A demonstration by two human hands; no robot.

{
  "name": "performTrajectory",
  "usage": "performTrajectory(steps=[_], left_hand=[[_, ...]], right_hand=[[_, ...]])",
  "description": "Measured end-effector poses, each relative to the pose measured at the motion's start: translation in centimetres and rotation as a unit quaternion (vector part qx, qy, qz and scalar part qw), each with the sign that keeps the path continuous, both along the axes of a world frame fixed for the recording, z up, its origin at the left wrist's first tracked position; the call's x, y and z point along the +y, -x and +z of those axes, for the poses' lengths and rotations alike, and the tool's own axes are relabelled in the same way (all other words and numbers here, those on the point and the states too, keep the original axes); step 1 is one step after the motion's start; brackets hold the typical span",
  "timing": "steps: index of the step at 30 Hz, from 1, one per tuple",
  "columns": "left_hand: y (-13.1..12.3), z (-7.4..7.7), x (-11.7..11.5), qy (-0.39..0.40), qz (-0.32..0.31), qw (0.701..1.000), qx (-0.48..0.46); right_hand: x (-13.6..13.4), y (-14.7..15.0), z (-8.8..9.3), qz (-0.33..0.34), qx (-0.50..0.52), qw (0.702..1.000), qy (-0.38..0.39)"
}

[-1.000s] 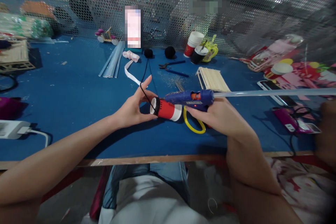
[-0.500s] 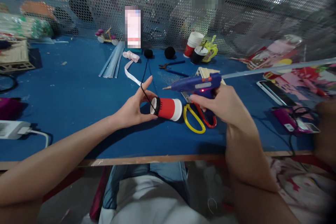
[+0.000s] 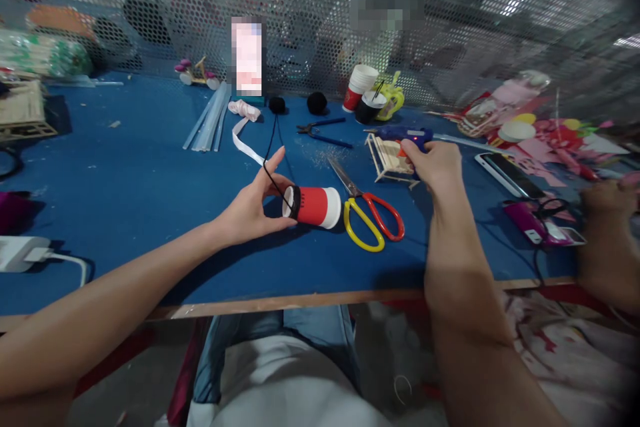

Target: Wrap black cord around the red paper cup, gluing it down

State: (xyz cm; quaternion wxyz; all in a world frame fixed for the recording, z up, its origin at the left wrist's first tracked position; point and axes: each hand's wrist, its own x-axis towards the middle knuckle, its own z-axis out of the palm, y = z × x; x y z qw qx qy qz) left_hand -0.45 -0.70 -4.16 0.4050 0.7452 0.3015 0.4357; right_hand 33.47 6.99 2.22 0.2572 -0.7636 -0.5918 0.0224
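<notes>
A red paper cup (image 3: 314, 206) lies on its side, its white-rimmed end wrapped in black yarn (image 3: 296, 203). My left hand (image 3: 255, 203) grips that wrapped end between thumb and fingers. From there a strand runs back to a small black yarn ball (image 3: 277, 105). Over at the right, my right hand (image 3: 434, 163) is closed round a blue hot glue gun (image 3: 400, 135) with a red light and a clear stick in its back. The gun is above a small wooden stick rack (image 3: 393, 159). Scissors (image 3: 365, 210) with yellow and red handles lie between the cup and my right arm.
Pliers (image 3: 325, 133), clear glue sticks (image 3: 209, 119), white ribbon (image 3: 245, 140) and stacked cups (image 3: 361, 85) lie toward the mesh screen. A phone (image 3: 509, 175) and a purple box (image 3: 543, 221) are at right, near another person's hand (image 3: 607, 203). A white power strip (image 3: 23, 253) is at left.
My right hand has carried the glue gun away from the cup, back and to the right, over the wooden rack. The scissors show fully now. My left hand stays on the cup.
</notes>
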Motion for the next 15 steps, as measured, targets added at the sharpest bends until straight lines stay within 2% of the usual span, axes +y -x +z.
performTrajectory(steps=[3, 7, 10, 11, 13, 15], left_hand=[[-0.1, 0.1, -0.1, 0.001, 0.000, 1.000, 0.000], [0.0, 0.3, -0.1, 0.001, 0.006, 1.000, 0.009], [0.0, 0.2, -0.1, 0.002, 0.007, 1.000, 0.012], [0.0, 0.2, -0.1, 0.001, 0.008, 1.000, 0.010], [0.0, 0.2, -0.1, 0.001, 0.009, 1.000, 0.006], [0.0, 0.1, -0.1, 0.002, 0.009, 1.000, 0.001]], right_hand=[[0.8, 0.1, -0.3, -0.068, -0.060, 0.995, 0.033], [1.1, 0.4, -0.5, -0.081, -0.079, 0.990, 0.083], [0.3, 1.2, -0.2, -0.105, -0.089, 0.990, 0.025], [-0.2, 1.9, 0.0, -0.088, -0.091, 0.992, -0.019], [-1.8, 4.0, 0.5, 0.005, -0.078, 0.990, -0.116], [-3.8, 7.0, 1.1, 0.179, -0.025, 0.972, -0.150]])
